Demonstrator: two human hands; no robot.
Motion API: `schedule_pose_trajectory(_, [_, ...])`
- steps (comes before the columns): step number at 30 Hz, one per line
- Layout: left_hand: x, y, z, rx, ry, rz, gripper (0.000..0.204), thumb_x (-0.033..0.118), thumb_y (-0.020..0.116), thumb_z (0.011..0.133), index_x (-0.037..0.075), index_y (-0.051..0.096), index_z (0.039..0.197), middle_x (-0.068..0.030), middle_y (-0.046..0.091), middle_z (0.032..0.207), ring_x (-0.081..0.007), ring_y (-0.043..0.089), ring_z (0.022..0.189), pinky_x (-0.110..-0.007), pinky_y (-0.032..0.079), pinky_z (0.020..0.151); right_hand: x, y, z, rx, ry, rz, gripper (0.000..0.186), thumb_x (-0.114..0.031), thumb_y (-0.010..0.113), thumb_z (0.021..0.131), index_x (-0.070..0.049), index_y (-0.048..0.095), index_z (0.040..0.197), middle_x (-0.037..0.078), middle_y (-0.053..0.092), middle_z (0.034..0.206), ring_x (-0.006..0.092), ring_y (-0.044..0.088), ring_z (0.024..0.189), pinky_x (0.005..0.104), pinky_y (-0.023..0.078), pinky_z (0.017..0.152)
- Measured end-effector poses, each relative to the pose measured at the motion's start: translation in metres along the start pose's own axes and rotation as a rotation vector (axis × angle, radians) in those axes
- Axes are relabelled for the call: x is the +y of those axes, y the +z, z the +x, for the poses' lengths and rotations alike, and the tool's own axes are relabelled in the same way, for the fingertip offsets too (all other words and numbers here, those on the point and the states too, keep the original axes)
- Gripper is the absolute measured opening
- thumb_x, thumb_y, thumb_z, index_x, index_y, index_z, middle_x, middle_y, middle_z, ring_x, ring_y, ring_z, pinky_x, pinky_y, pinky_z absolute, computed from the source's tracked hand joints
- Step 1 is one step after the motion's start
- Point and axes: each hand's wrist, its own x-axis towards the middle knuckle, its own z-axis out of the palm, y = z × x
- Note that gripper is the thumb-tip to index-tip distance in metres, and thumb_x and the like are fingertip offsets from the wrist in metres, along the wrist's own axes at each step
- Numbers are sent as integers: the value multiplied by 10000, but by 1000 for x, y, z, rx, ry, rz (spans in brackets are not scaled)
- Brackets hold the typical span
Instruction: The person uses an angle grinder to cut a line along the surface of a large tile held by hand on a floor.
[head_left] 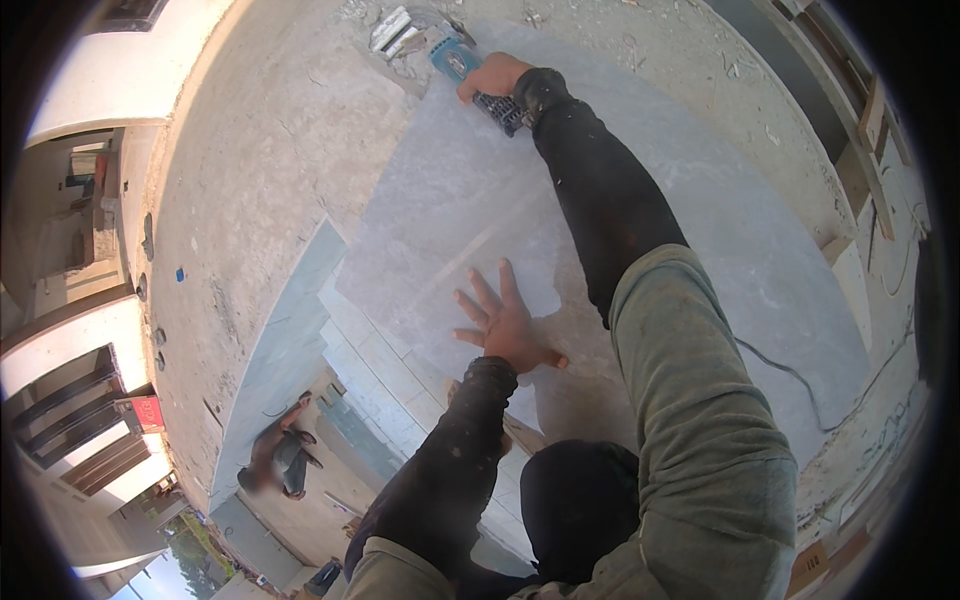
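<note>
A large grey tile slab [470,200] with a glossy, dusty surface lies flat beneath both my arms. My left hand [510,330] is spread on it, palm down, holding nothing. At the slab's far edge, my outstretched right hand [498,76] is closed around a teal and black angle grinder [455,58]. The grinder's working end points away from me, and its disc cannot be made out. A paler line crosses the slab between my hands. A dark cord [790,372] runs over the slab on the right.
Broken light strips [392,30] lie just beyond the grinder. Concrete floor [280,130] stretches left. Pale laid tiles [370,350] adjoin the slab. Another person [280,455] crouches at the lower left. Timber boards [870,150] line the right, and a red box [148,412] stands far left.
</note>
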Motion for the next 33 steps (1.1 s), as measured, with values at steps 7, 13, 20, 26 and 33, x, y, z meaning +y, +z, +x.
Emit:
schedule_pose_trajectory(7, [2,-1,-1,-5,-3,12,1761,301,1104,385,187,-50,1711,-342,-165,1729,-615,-149,1571,-873,40,1135,2,-1,-9,2,33,11,566,-368,868,616,65,784,970,191,767,970,303,732,814,399,576,743])
schedule_pose_trajectory(13, [-2,1,0,-5,7,11,1769,306,1105,385,199,-61,1712,-340,-179,1727,-619,-155,1568,-876,41,1131,0,-2,-22,-5,32,2,596,-378,873,624,76,780,1000,199,768,1001,306,734,844,399,575,772])
schedule_pose_trajectory(20, [-2,2,-1,-3,9,12,1776,321,1103,384,207,-68,1713,-332,-204,1726,-613,-166,1569,-882,43,1122,10,-1,-22,13,12,-16,644,-392,870,635,121,765,1010,225,760,984,315,723,811,391,558,744])
schedule_pose_trajectory(26, [-4,1,1,-5,16,9,1780,322,1101,380,210,-72,1714,-330,-214,1724,-614,-167,1568,-886,50,1117,17,2,-24,22,-4,5,641,-371,874,632,143,757,996,225,754,954,302,714,787,390,545,702])
schedule_pose_trajectory(33, [-9,2,4,-32,16,-7,1838,367,1107,357,229,-142,1699,-330,-294,1695,-615,-243,1546,-891,-1,1101,18,4,-34,13,4,34,624,-360,878,624,148,753,963,213,749,931,294,700,765,391,539,680])
